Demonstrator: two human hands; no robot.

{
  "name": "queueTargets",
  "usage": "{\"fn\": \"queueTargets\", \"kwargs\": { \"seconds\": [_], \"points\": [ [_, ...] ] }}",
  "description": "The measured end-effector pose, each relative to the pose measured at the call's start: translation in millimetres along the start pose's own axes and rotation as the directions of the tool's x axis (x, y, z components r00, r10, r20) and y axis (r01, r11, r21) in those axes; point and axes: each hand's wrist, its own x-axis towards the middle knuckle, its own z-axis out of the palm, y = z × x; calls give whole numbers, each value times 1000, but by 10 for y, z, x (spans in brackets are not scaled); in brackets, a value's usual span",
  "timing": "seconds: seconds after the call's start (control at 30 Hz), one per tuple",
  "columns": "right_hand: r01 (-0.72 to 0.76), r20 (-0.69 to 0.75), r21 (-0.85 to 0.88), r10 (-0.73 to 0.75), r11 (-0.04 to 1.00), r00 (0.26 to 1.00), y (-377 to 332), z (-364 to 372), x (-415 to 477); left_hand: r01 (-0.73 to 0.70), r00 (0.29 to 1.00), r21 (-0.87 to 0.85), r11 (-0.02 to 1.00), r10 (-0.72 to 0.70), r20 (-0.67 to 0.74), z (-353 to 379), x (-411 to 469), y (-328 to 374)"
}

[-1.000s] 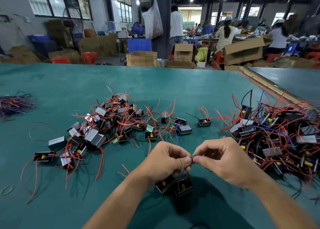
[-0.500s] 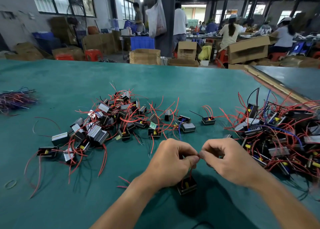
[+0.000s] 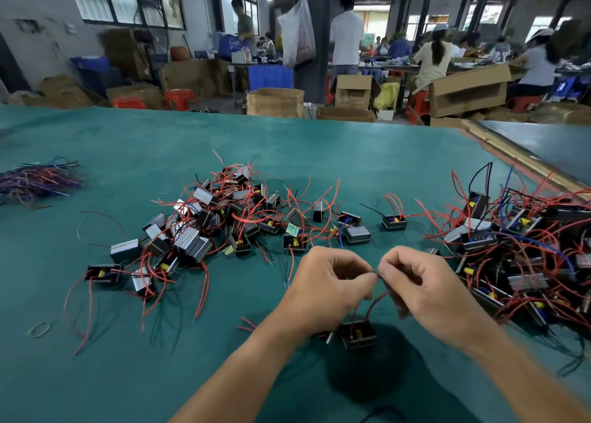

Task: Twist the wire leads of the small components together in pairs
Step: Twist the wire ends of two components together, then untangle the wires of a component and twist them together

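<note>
Left hand (image 3: 326, 290), right hand (image 3: 430, 290), two red leads (image 3: 374, 300)

- Left hand (image 3: 323, 291) and right hand (image 3: 431, 288), taken as dial centre, pinch red leads (image 3: 372, 304); their component (image 3: 357, 334) fills 6 o'clock.
- Left pile (image 3: 204, 230), 10 o'clock: tangled barrier.
- Right pile (image 3: 518, 250), 3 o'clock: just beside right hand.
- Stray components (image 3: 358, 234), 12 o'clock: near.
- Bare mat (image 3: 112, 374), 7–9 o'clock: open passage.

On the tabletop (image 3: 96, 374), a left heap (image 3: 204, 230) sits mid-table, a right heap (image 3: 518, 256) by the edge, a wire bundle (image 3: 35, 179) far left, one component (image 3: 358, 334) nearest, boxes (image 3: 275, 102) behind.
</note>
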Motion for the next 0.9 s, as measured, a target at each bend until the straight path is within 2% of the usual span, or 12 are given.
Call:
{"fn": "queueTargets", "kwargs": {
  "seconds": [0.13, 0.27, 0.37, 0.43, 0.6, 0.7, 0.8, 0.9],
  "points": [
    [64, -60, -67, -68, 996, 996, -38, -5, -74, 66, 992, -97, 993, -75, -101, -27, 8, 20],
    [89, 150, -306, -45, 948, 988, -136, 61, -175, 112, 976, -180, 977, -142, -166, -95, 7, 11],
    [105, 233, -471, 8, 876, 973, -191, 206, -217, 142, 963, -277, 950, -197, -185, -160, 10, -15],
    [84, 208, -528, 32, 845, 978, -188, 317, -225, 170, 955, -361, 917, -243, -169, -189, 20, -22],
    [-21, 1, -645, 29, 764, 1000, -127, 607, -286, 170, 962, -486, 857, -252, -108, -218, 6, 28],
    [-91, -78, -620, 54, 779, 995, -165, 688, -274, 150, 962, -510, 847, -243, -121, -238, -14, 41],
    [-113, -68, -570, 90, 814, 994, -214, 656, -272, 167, 961, -525, 834, -257, -103, -277, -21, 17],
    [-124, -41, -603, 125, 788, 991, -312, 533, -284, 178, 951, -508, 843, -281, -133, -304, -8, -32]
  ]
}}
